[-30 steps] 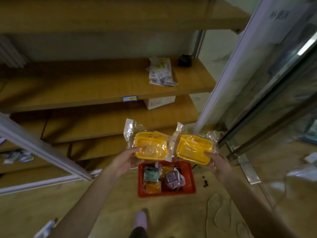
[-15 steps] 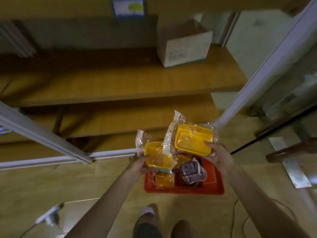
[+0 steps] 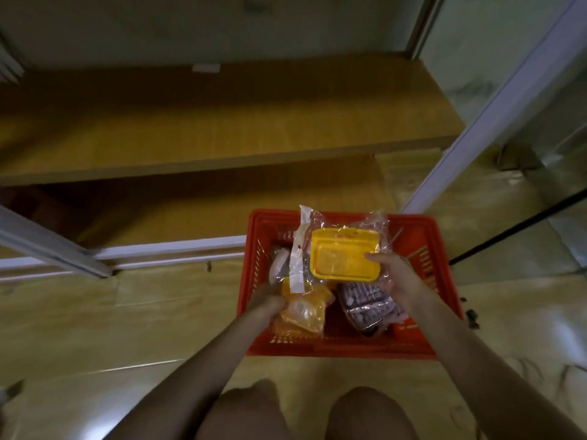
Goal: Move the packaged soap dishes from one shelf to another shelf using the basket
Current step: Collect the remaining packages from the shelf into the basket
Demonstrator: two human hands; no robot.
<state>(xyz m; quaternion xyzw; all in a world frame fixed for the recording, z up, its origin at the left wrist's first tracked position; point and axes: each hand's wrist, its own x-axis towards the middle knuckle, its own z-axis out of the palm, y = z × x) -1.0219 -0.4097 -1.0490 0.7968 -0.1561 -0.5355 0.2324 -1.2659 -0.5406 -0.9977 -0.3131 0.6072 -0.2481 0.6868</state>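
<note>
A red basket (image 3: 422,236) stands on the floor in front of my knees. My right hand (image 3: 392,276) grips a yellow soap dish in clear wrap (image 3: 344,254) just above the basket's middle. Down at the basket's left side, my left hand (image 3: 266,301) holds a second yellow packaged soap dish (image 3: 303,309), tilted in among the contents. A purple-and-white packaged item (image 3: 368,304) lies in the basket under my right hand, and another pale packet (image 3: 279,265) sits at the left wall.
A low wooden shelf (image 3: 222,131) runs across the view behind the basket, with a lower board (image 3: 222,204) under it. A white metal frame (image 3: 495,122) slants up on the right beside glass. My knees (image 3: 305,414) are at the bottom edge.
I have crouched down and both hands have dropped with the yellow packages from above the basket to it. The left package is now inside the basket; the view has tilted toward the floor.
</note>
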